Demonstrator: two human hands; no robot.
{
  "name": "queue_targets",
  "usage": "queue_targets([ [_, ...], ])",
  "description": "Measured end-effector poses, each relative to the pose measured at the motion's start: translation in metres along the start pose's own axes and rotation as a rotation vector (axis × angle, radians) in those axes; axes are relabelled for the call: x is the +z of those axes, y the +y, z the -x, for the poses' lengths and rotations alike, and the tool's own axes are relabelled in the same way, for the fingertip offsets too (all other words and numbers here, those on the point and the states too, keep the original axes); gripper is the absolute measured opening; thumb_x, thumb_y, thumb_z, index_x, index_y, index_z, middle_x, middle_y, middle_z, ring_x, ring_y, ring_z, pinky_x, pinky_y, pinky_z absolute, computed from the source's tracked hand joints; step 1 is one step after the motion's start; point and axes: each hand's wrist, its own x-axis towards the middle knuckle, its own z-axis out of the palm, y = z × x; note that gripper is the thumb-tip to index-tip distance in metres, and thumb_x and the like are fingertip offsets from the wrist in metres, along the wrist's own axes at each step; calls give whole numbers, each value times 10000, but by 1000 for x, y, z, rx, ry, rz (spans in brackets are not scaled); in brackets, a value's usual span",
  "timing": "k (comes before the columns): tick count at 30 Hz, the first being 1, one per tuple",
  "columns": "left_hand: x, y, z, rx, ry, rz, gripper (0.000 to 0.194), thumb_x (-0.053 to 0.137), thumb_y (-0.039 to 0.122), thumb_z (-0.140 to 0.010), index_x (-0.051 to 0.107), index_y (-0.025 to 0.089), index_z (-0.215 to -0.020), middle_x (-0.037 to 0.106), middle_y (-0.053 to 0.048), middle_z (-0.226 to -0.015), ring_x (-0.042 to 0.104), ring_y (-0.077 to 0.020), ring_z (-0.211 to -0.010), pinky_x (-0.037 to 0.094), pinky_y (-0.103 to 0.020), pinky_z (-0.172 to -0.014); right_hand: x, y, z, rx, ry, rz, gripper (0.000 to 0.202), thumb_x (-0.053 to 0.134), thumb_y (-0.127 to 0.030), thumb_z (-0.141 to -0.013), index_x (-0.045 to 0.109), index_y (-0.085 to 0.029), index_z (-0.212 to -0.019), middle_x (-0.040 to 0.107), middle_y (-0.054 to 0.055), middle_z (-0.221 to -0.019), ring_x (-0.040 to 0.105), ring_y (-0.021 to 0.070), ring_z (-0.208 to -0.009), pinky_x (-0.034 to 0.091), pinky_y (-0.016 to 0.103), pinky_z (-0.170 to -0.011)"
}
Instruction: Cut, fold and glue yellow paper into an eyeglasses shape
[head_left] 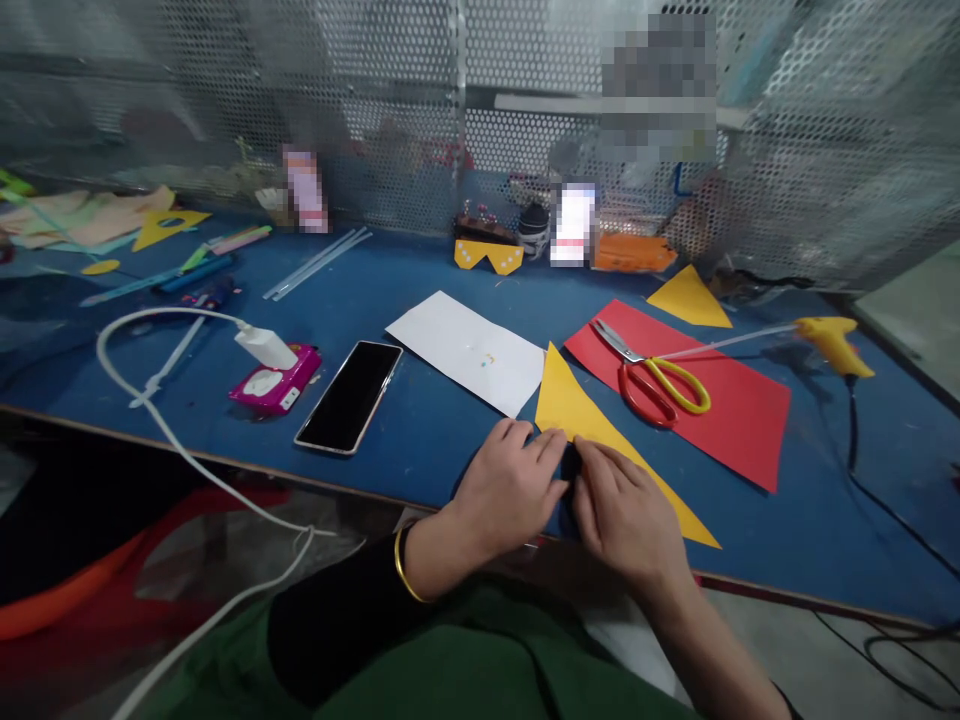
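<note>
A long yellow paper triangle [600, 425] lies by the table's front edge, between the white sheet and the red sheet. Both my hands are at its lower edge. My left hand [510, 490] has its fingers pressed together on the paper's left part. Close beside it, my right hand [626, 505] presses its closed fingertips on the same edge. White paper [465, 350] with small coloured marks lies just beyond my left hand. On the red paper [735, 400] rest scissors [634, 357] with one red and one yellow handle, blades closed or nearly so.
A black-screened phone [350, 397] and a pink packet [277, 380] with a white charger [266, 347] lie to the left. A yellow glue gun [836, 343] stands right, its black cord trailing forward. Perforated metal [525, 60] borders the back, near a yellow mask shape [488, 256].
</note>
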Motion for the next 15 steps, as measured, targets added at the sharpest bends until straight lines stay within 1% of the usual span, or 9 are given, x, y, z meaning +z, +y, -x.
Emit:
queue_targets([
  [3, -1, 0, 0, 35, -73, -1, 500, 504, 339, -985, 500, 54, -1396, 608, -106, -1370, 510, -282, -1182, 353, -437, -1067, -2, 0, -1, -21, 1, 19, 395, 439, -199, -955, 567, 24, -1254, 718, 210, -1141, 655, 307, -1067, 557, 430, -875],
  [6, -3, -3, -1, 81, -135, 33, 547, 513, 359, -975, 486, 33, -1413, 581, -121, -1398, 471, -282, -1265, 286, -426, -1147, -5, -3, -1, -32, -12, 39, 422, 462, -198, -948, 553, 46, -1280, 703, 221, -1195, 638, 320, -1105, 541, 437, -903],
  [9, -7, -9, -5, 120, -164, 44, 581, 519, 393, -969, 486, 19, -1413, 574, -134, -1397, 460, -284, -1280, 256, -414, -1169, -9, -7, -1, -16, -27, 21, 459, 485, -203, -939, 534, 65, -1308, 681, 234, -1237, 615, 326, -1145, 526, 440, -930],
  [15, -15, -16, -11, 170, -197, 51, 603, 543, 419, -953, 505, 14, -1398, 590, -140, -1368, 479, -287, -1251, 279, -414, -1159, -14, -5, -2, 26, -38, -62, 468, 500, -200, -934, 523, 53, -1327, 677, 223, -1242, 595, 310, -1166, 524, 429, -943],
])
